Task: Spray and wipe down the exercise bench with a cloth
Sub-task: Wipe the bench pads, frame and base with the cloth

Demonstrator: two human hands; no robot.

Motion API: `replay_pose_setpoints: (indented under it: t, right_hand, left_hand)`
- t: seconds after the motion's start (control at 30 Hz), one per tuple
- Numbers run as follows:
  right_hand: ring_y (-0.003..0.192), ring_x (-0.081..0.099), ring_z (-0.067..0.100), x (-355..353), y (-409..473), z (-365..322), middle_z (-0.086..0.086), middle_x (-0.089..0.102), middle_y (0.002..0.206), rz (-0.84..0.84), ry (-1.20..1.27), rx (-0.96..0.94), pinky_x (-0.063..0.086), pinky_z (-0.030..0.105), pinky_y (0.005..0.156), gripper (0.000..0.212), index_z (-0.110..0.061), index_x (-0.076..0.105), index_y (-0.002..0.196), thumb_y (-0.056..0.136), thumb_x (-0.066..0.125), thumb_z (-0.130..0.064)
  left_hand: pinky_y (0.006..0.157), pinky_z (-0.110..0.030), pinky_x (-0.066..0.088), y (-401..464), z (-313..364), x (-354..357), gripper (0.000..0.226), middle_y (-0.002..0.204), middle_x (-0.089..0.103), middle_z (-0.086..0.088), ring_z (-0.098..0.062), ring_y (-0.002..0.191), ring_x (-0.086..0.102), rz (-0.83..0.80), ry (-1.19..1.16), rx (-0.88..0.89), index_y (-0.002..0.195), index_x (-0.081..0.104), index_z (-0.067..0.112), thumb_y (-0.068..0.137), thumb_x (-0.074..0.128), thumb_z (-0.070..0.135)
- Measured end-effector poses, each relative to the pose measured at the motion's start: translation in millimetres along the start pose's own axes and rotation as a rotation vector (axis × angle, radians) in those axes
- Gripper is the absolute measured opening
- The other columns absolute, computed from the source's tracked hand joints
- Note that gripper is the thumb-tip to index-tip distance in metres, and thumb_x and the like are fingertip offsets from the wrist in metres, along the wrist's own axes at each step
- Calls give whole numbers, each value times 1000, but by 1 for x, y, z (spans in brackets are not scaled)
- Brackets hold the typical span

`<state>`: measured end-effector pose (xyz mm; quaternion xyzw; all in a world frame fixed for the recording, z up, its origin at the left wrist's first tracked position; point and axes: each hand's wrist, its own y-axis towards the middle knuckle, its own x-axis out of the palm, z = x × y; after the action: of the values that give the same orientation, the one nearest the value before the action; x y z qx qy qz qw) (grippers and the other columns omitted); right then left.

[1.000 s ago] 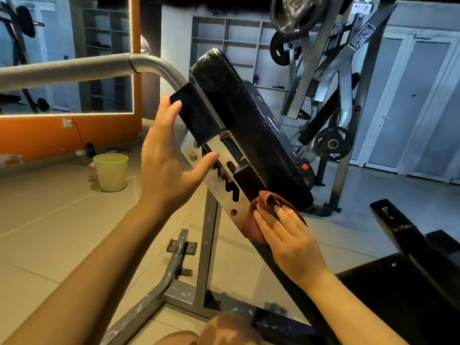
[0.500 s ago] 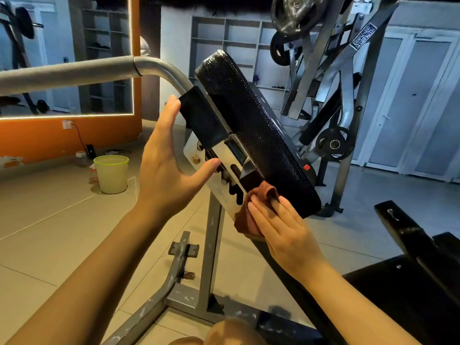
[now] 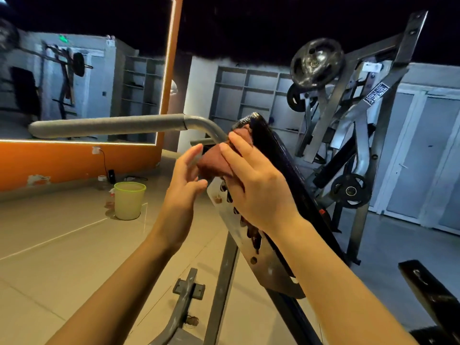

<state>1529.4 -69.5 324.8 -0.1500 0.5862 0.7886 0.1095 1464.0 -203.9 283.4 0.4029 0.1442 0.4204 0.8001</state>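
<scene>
The bench's black padded backrest [image 3: 281, 158] slopes up to the left on a grey metal bracket [image 3: 234, 227]. My right hand [image 3: 256, 185] presses a reddish-brown cloth [image 3: 214, 163] with straight fingers against the upper edge of the pad, near its top end. My left hand [image 3: 183, 185] hovers just left of the cloth with fingers loosely extended, holding nothing; I cannot tell whether its fingertips touch the cloth. No spray bottle is in either hand.
A grey padded handle bar [image 3: 107, 125] juts left from the bench top. A yellow-green bucket [image 3: 129, 200] stands on the tiled floor, with a small bottle beside it. A plate-loaded machine [image 3: 348, 120] rises behind. A black seat pad [image 3: 430, 297] lies at lower right.
My right hand slid the cloth up along the pad's edge from its lower end to near the top. My left hand came off the bracket and now sits by the cloth.
</scene>
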Motion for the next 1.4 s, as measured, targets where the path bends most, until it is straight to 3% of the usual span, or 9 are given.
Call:
replay_pose_setpoints:
  t: [0.27, 0.37, 0.57, 0.7, 0.77, 0.9, 1.1, 1.3, 1.4]
  right_hand:
    - [134, 42, 24, -1, -56, 10, 17, 47, 144, 16, 11, 25, 31, 16, 110, 45, -2, 52, 135, 101, 44, -29]
    - [133, 47, 24, -3, -38, 7, 13, 54, 140, -28, 119, 107, 34, 21, 111, 53, -2, 51, 137, 104, 33, -39]
    - [127, 54, 22, 7, 9, -4, 8, 60, 134, -27, 242, 240, 38, 23, 104, 47, -8, 50, 140, 96, 47, -26]
    - [125, 38, -2, 6, -16, -4, 7, 62, 130, 40, 238, 260, 24, -4, 98, 52, -7, 47, 141, 97, 48, -34]
    - [122, 49, 7, 2, -35, -4, 6, 63, 129, 39, 221, 299, 23, -3, 99, 55, -8, 47, 141, 96, 45, -39]
    - [107, 62, 14, -3, -32, -7, 4, 66, 121, -25, 290, 346, 46, 13, 92, 49, -9, 50, 138, 98, 44, -37]
    - [95, 63, 14, -5, 28, 0, 0, 66, 113, -209, 359, 358, 42, 5, 71, 35, -16, 53, 133, 101, 47, -31]
    - [90, 55, 0, -12, -36, -6, 4, 68, 108, -76, 321, 354, 36, -7, 77, 41, -7, 55, 130, 97, 48, -32]
    - [97, 62, 8, -21, -49, 1, 6, 69, 111, -94, 276, 369, 32, -8, 84, 45, -5, 55, 132, 96, 47, -29]
  left_hand:
    - [88, 3, 36, -1, -3, 4, 42, 114, 43, 55, 23, 117, 40, -28, 164, 19, 124, 36, 52, 86, 38, 35]
    - [88, 1, 35, -1, 0, 5, 40, 112, 39, 58, 23, 116, 40, -16, 305, 65, 124, 31, 58, 89, 37, 40]
    - [99, -8, 33, 0, -1, 3, 43, 125, 46, 44, 14, 125, 41, 19, 289, 58, 129, 34, 53, 90, 38, 36]
    - [93, -1, 32, 1, 2, 2, 40, 120, 45, 48, 18, 121, 40, 19, 307, 23, 125, 36, 56, 88, 36, 40]
    - [93, -5, 31, 1, 4, 2, 40, 124, 43, 44, 19, 121, 40, 9, 340, 16, 125, 34, 57, 88, 35, 42]
    - [93, -10, 33, 1, 7, 4, 39, 126, 44, 36, 13, 120, 44, 9, 388, 25, 125, 35, 54, 88, 35, 41]
    - [98, -17, 36, 0, 11, 5, 42, 137, 51, 16, -1, 124, 47, 40, 384, 19, 128, 34, 51, 88, 36, 40]
    - [98, -22, 34, -1, 8, 4, 40, 140, 43, 17, 0, 123, 43, 28, 451, 27, 125, 28, 59, 88, 34, 45]
    - [94, -21, 35, 0, 6, 5, 40, 135, 42, 22, 4, 117, 45, 33, 491, 38, 126, 27, 58, 88, 34, 48]
